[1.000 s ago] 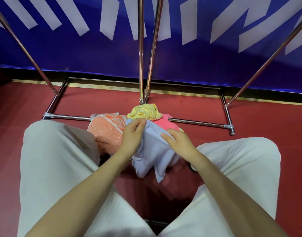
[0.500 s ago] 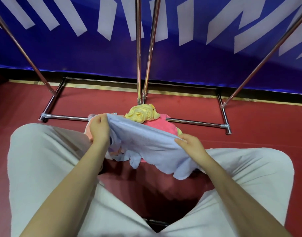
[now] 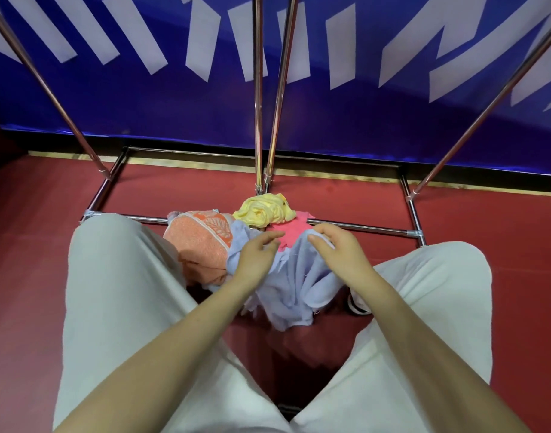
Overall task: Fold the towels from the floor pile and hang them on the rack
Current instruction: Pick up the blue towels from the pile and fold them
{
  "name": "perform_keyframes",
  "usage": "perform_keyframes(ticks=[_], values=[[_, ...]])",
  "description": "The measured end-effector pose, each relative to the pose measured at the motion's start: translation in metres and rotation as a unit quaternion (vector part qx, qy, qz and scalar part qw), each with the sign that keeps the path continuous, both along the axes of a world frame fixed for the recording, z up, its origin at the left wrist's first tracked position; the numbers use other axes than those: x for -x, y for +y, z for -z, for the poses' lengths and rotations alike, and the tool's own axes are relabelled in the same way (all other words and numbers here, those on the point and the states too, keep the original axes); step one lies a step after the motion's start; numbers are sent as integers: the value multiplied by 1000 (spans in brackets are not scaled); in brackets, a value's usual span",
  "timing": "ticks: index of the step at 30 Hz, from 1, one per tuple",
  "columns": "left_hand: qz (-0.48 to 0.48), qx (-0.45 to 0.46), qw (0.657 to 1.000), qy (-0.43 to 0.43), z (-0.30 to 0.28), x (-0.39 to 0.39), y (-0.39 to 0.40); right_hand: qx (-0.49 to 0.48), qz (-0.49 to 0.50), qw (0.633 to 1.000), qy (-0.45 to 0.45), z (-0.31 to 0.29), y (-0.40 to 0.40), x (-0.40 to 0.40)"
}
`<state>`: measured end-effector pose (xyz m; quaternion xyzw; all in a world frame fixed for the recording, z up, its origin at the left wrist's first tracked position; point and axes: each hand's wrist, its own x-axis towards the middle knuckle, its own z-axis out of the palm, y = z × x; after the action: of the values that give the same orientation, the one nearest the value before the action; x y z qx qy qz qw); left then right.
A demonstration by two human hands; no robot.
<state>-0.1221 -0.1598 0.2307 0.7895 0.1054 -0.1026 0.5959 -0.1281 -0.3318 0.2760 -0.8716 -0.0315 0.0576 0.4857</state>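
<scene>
Lavender towel bunched directly beneath both hands, left hand and right hand loosely spread on it, equally near.

Even, fairly bright indoor light, prob. from overhead. Soft shadow pools on the red floor between the person's knees, under the pale blue towel. Bright specular streaks run along the chrome rack poles. Wide-angle lens: poles splay outward toward the left and right edges. Focus slightly soft overall; fingertips of left hand faintly smeared.
</scene>
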Motion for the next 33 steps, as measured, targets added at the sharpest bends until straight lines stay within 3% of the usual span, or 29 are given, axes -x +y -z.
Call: perform_keyframes(ticks=[4, 10, 14, 27, 33], values=[[47, 52, 997, -19, -14, 7, -16, 32, -13, 999, 7, 3, 0, -4], [106, 140, 984, 21, -18, 11, -23, -30, -21, 999, -13, -7, 5, -4], [74, 153, 985, 8, -12, 11, -18, -57, -10, 997, -56, -10, 7, -8], [42, 4, 992, -120, -12, 5, 6, -52, 16, 998, -27, 1, -1, -10], [-28, -2, 987, -156, -16, -3, 19, 78, -40, 996, 12, 12, -4, -5]])
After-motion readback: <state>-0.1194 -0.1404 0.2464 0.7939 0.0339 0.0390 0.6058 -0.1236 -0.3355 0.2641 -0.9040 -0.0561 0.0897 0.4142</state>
